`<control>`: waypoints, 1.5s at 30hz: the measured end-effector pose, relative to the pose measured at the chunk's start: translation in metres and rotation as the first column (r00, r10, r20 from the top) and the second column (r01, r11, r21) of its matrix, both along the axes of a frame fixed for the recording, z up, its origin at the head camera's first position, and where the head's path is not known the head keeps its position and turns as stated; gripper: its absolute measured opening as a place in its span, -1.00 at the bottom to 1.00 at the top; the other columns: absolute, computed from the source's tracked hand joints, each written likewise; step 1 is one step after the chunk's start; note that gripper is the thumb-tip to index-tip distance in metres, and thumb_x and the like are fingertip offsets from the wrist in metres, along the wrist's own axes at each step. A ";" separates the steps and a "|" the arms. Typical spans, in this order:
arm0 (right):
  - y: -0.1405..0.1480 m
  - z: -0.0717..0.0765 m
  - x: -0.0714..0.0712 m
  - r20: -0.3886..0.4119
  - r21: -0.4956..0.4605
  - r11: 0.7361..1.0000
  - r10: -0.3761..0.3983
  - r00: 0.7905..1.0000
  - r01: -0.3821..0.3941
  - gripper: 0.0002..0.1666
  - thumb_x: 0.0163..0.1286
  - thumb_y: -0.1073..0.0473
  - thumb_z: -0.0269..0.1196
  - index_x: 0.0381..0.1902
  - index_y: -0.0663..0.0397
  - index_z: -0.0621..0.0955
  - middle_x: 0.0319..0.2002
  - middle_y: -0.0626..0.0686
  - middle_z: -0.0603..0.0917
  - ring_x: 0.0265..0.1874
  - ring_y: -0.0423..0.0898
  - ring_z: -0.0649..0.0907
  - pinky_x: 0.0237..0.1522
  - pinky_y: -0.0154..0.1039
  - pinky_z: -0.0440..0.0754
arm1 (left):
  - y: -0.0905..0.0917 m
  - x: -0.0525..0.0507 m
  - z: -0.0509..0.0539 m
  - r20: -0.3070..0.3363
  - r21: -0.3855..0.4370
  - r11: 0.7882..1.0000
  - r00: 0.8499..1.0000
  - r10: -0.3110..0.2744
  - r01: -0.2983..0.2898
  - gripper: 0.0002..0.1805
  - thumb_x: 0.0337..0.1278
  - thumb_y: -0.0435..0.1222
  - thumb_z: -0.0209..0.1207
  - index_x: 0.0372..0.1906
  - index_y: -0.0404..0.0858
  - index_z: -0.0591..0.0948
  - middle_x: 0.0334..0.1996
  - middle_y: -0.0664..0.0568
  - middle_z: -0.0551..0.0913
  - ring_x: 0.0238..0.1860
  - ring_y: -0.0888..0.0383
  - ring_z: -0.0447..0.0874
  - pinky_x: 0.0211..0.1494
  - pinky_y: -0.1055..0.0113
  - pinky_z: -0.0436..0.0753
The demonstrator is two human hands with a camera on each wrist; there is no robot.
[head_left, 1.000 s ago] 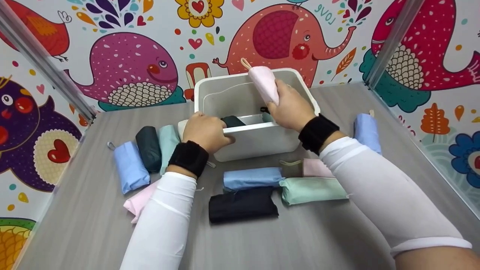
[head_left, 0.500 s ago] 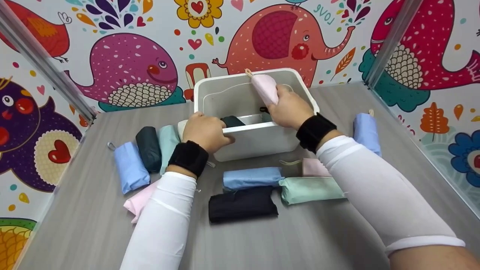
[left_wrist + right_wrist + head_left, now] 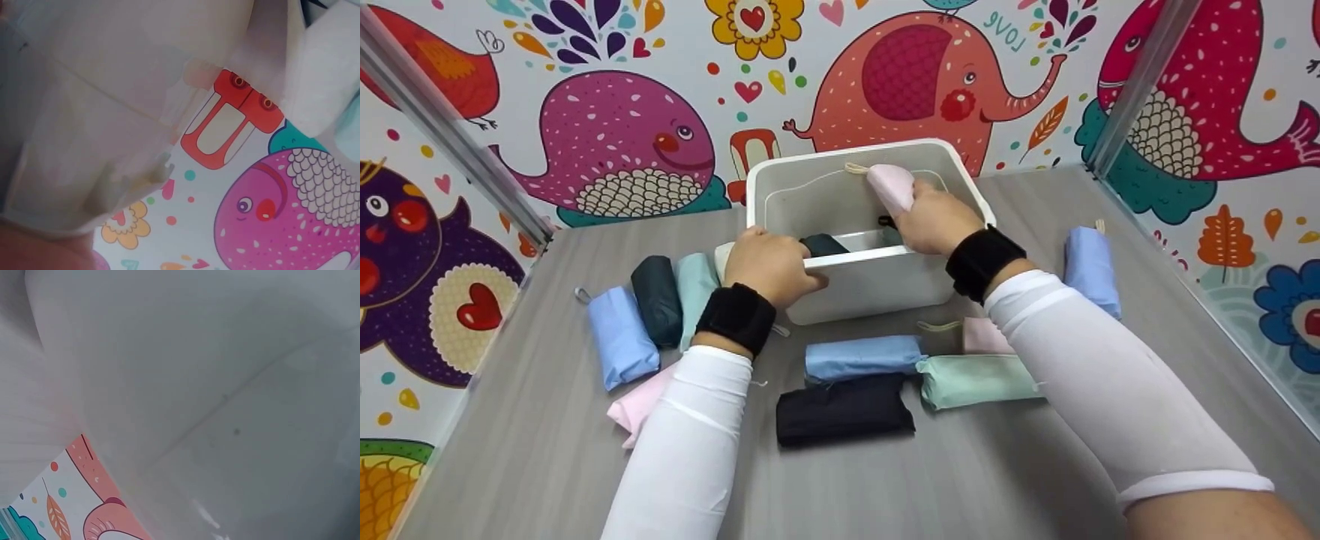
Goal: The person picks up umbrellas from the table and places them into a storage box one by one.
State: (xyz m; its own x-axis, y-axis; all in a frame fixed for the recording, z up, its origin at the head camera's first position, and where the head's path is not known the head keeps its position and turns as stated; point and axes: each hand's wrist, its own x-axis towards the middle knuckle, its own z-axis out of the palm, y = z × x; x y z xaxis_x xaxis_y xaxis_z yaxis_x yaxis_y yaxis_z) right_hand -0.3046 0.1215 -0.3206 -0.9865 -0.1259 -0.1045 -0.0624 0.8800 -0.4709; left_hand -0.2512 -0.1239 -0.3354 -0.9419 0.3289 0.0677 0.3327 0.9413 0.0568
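"While the left hand (image 3: 775, 262) gripped the near rim of the white bin (image 3: 877, 285), what had just changed?"

"The right hand (image 3: 940, 217) had dropped lower. Its fingers were curled around a pink roll (image 3: 891, 187) with a cream loop (image 3: 856, 168). A second earlier the roll's top stood above the back rim; now it sat below it, tilted inside the bin's opening. That suggested the roll was being put in, not taken out."

"What lay around?"

"At least one dark green roll (image 3: 823, 245) was in the bin. On the grey counter (image 3: 847, 495) in front, a blue roll (image 3: 864, 356), a black roll (image 3: 846, 411) and a pale green roll (image 3: 979, 381) looked unmoved."

"Any brands or labels?"

"None could be read on the rolls or bin. On the cartoon wall (image 3: 765, 105), small letters (image 3: 1004, 31) above the elephant's trunk (image 3: 1027, 106) spelled LOVE, apparently mirrored."
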 end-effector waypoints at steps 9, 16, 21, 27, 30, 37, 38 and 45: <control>-0.001 0.001 -0.002 0.038 0.057 0.998 0.024 0.999 -0.026 -0.30 0.48 0.02 0.05 0.44 0.30 0.32 0.21 0.31 0.61 0.01 0.23 0.63 0.17 0.16 0.61 | -0.001 0.000 -0.001 -0.013 -0.012 1.000 1.000 -0.005 0.005 -0.59 0.19 0.11 0.37 -0.29 -0.16 0.85 -0.47 0.01 0.82 -0.21 -0.01 0.78 0.37 0.00 0.46; -0.001 0.002 -0.004 0.073 0.045 0.998 0.040 0.997 -0.043 -0.28 0.51 0.02 0.04 0.49 0.31 0.28 0.24 0.30 0.55 0.11 0.24 0.59 0.31 0.21 0.53 | 0.000 -0.001 -0.001 -0.006 -0.003 1.000 1.000 0.001 -0.001 -0.59 0.19 0.11 0.37 -0.28 -0.17 0.85 -0.48 0.01 0.81 -0.21 -0.01 0.77 0.38 -0.01 0.45; -0.002 0.001 -0.005 0.088 0.039 0.999 0.023 0.996 -0.027 -0.30 0.51 0.00 0.07 0.45 0.29 0.31 0.21 0.29 0.56 0.10 0.24 0.58 0.29 0.21 0.55 | 0.000 0.000 -0.001 -0.006 0.000 1.000 1.000 0.005 -0.005 -0.60 0.18 0.11 0.37 -0.29 -0.16 0.85 -0.48 0.02 0.81 -0.21 -0.01 0.77 0.38 0.00 0.45; -0.002 0.003 -0.004 0.114 0.054 0.998 0.014 0.993 -0.020 -0.37 0.51 -0.01 0.09 0.37 0.27 0.38 0.19 0.29 0.56 0.10 0.24 0.57 0.28 0.21 0.55 | 0.000 -0.001 -0.002 -0.001 0.003 1.000 1.000 0.008 -0.008 -0.60 0.18 0.11 0.38 -0.29 -0.16 0.85 -0.49 0.02 0.81 -0.22 -0.01 0.77 0.39 -0.01 0.44; -0.001 0.004 -0.005 0.114 0.073 0.997 0.024 0.993 -0.033 -0.44 0.51 -0.01 0.09 0.30 0.26 0.44 0.17 0.29 0.58 0.07 0.24 0.57 0.26 0.19 0.55 | 0.000 -0.002 -0.002 -0.006 0.001 1.000 1.000 0.007 -0.007 -0.60 0.18 0.11 0.37 -0.29 -0.16 0.84 -0.49 0.02 0.81 -0.22 -0.01 0.77 0.39 -0.01 0.45; -0.001 0.003 -0.007 0.107 0.134 0.989 0.046 0.993 -0.060 -0.50 0.50 0.02 0.04 0.19 0.28 0.50 0.11 0.30 0.60 0.01 0.23 0.59 0.12 0.14 0.60 | 0.001 0.000 0.000 -0.020 -0.025 1.000 1.000 -0.003 0.003 -0.59 0.21 0.10 0.36 -0.28 -0.17 0.85 -0.45 0.02 0.83 -0.21 -0.01 0.78 0.30 0.03 0.48; -0.001 0.004 -0.007 0.111 0.134 0.989 0.044 0.993 -0.059 -0.50 0.50 0.02 0.05 0.19 0.28 0.50 0.10 0.30 0.60 0.00 0.23 0.59 0.10 0.12 0.60 | 0.001 0.000 0.000 -0.022 -0.024 1.000 1.000 -0.004 0.004 -0.59 0.20 0.10 0.36 -0.28 -0.17 0.85 -0.45 0.02 0.83 -0.22 -0.01 0.78 0.28 0.03 0.49; -0.003 0.003 -0.007 0.113 0.160 0.982 0.079 0.990 -0.097 -0.60 0.56 -0.01 0.00 -0.03 0.22 0.55 0.01 0.29 0.63 -0.05 0.20 0.59 0.03 0.06 0.57 | 0.000 0.000 -0.001 -0.021 -0.017 1.000 1.000 -0.006 0.006 -0.59 0.19 0.11 0.37 -0.26 -0.17 0.86 -0.44 0.03 0.83 -0.22 -0.01 0.77 0.27 0.03 0.49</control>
